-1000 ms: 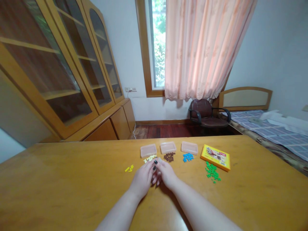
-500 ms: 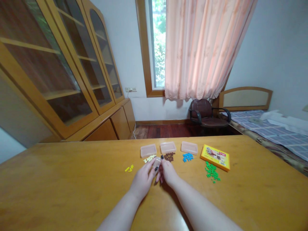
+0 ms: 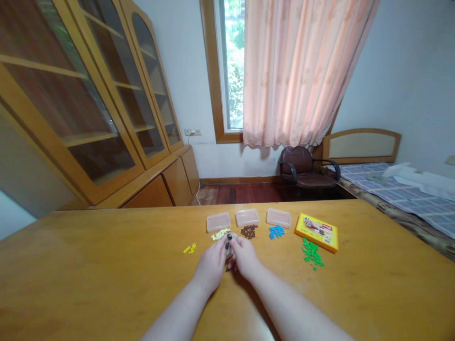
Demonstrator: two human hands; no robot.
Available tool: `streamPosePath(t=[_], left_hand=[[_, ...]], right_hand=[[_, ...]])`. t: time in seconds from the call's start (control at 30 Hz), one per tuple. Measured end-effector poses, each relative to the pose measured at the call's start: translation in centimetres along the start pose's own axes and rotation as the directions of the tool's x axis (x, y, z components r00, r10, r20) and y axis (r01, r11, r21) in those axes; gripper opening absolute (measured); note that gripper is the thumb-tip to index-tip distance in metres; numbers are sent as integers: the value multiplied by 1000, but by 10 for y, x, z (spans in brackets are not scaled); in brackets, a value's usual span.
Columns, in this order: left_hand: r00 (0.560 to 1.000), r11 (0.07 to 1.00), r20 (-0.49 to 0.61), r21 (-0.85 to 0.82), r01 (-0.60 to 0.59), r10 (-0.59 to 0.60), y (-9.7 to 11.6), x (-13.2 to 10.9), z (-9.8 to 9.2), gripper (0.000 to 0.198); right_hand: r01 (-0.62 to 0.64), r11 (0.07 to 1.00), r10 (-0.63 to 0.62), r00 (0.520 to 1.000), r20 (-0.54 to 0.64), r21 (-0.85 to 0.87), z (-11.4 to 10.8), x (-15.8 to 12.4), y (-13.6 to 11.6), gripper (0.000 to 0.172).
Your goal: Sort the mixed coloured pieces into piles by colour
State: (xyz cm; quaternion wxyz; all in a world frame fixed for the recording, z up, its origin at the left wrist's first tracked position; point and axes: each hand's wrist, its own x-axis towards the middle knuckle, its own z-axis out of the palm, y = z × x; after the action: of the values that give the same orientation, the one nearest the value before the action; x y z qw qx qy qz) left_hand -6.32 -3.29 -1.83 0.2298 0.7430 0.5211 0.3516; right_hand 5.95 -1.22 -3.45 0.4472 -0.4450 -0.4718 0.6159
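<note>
My left hand [image 3: 210,262] and my right hand [image 3: 245,257] meet over the middle of the table, fingers closed around a small clear plastic item [image 3: 229,252]. Fingers cover most of it, so I cannot tell if it is a bag or a box. Just beyond the hands lie a pile of cream-coloured building bricks [image 3: 220,234] and a pile of brown bricks [image 3: 249,231]. Blue bricks [image 3: 276,231] are farther right. A few yellow bricks [image 3: 190,248] lie to the left of my left hand.
Three shallow clear plastic trays stand in a row behind the piles: left [image 3: 218,222], middle [image 3: 247,218], right [image 3: 279,218]. On the right, a yellow box [image 3: 317,231] lies behind green bricks [image 3: 312,255]. Beyond the wooden table [image 3: 106,270] is a chair [image 3: 302,166].
My right thumb and fingers have shifted left, closing over the clear plastic item, and now hide more of it. The bricks, trays and box stay in place.
</note>
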Motion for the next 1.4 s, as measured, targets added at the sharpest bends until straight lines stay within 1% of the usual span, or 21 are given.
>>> streamPosePath(t=[0.07, 0.13, 0.2, 0.27, 0.33, 0.37, 0.4, 0.47, 0.5, 0.53, 0.6, 0.7, 0.77, 0.83, 0.93, 1.0, 1.07, 1.13, 1.3, 1.4], left_hand=[[1000, 995, 1, -103, 4, -4, 1, 1, -1, 42], [1000, 977, -12, -212, 23, -26, 1, 2, 0, 46], [996, 962, -41, -265, 70, -84, -1, 3, 1, 52], [987, 951, -76, -288, 116, -143, -4, 4, 3, 53], [979, 922, -98, -365, 131, -178, -7, 6, 4, 51], [977, 893, -94, -429, 132, -189, -7, 7, 4, 52], [977, 858, -75, -496, 137, -200, -7, 8, 3, 53], [976, 785, -11, -596, 168, -217, -6, 10, 1, 57], [974, 758, 15, -626, 185, -225, -6, 11, 0, 59], [971, 736, 25, -648, 197, -238, -5, 11, -1, 63], [961, 692, -6, -695, 195, -277, -5, 12, -1, 71], [938, 593, -57, -787, 168, -341, -6, 12, 1, 80], [931, 517, -44, -841, 161, -363, -6, 11, 3, 79], [928, 465, -28, -871, 160, -372, -5, 11, 4, 75], [932, 452, -7, -876, 168, -361, -5, 11, 4, 73], [935, 466, 3, -867, 179, -354, -4, 11, 3, 72], [932, 480, 13, -854, 198, -362, -4, 11, 2, 71], [924, 480, 27, -848, 223, -381, -4, 11, 2, 71], [899, 410, 64, -874, 260, -434, -4, 12, 3, 70], [893, 363, 97, -890, 276, -439, -3, 12, 4, 66]], right_hand=[[-10, 998, 10, 1000, 7, 66, -2, 3, 1, 56], [-21, 981, 17, 1000, 21, 195, -3, 9, 2, 54], [-25, 949, 17, 999, 28, 314, -4, 15, 5, 51], [-39, 936, 27, 999, 37, 349, -5, 19, 8, 49], [-41, 949, 33, 999, 32, 311, -6, 21, 9, 50], [-19, 960, 18, 1000, 6, 278, -7, 21, 8, 52], [30, 971, -21, 999, -38, 238, -9, 19, 6, 53], [180, 975, -165, 979, -118, 133, -14, 16, 1, 57], [259, 963, -249, 961, -118, 73, -16, 14, -3, 56], [316, 948, -314, 945, -89, 18, -18, 13, -6, 54], [371, 927, -372, 928, -21, -50, -20, 10, -11, 47], [375, 923, -377, 926, -3, -82, -18, 9, -13, 44], [375, 923, -377, 926, -4, -80, -15, 9, -11, 43], [379, 920, -381, 925, -1, -98, -14, 8, -8, 42], [369, 911, -378, 926, -16, -187, -15, 4, -9, 40], [346, 906, -364, 931, -31, -245, -15, 1, -14, 33], [321, 909, -343, 938, -40, -267, -15, -2, -19, 26], [294, 919, -320, 946, -59, -263, -14, -3, -21, 23], [245, 941, -277, 954, -117, -232, -13, 0, -15, 25], [258, 936, -295, 946, -136, -239, -12, 0, -13, 27]])
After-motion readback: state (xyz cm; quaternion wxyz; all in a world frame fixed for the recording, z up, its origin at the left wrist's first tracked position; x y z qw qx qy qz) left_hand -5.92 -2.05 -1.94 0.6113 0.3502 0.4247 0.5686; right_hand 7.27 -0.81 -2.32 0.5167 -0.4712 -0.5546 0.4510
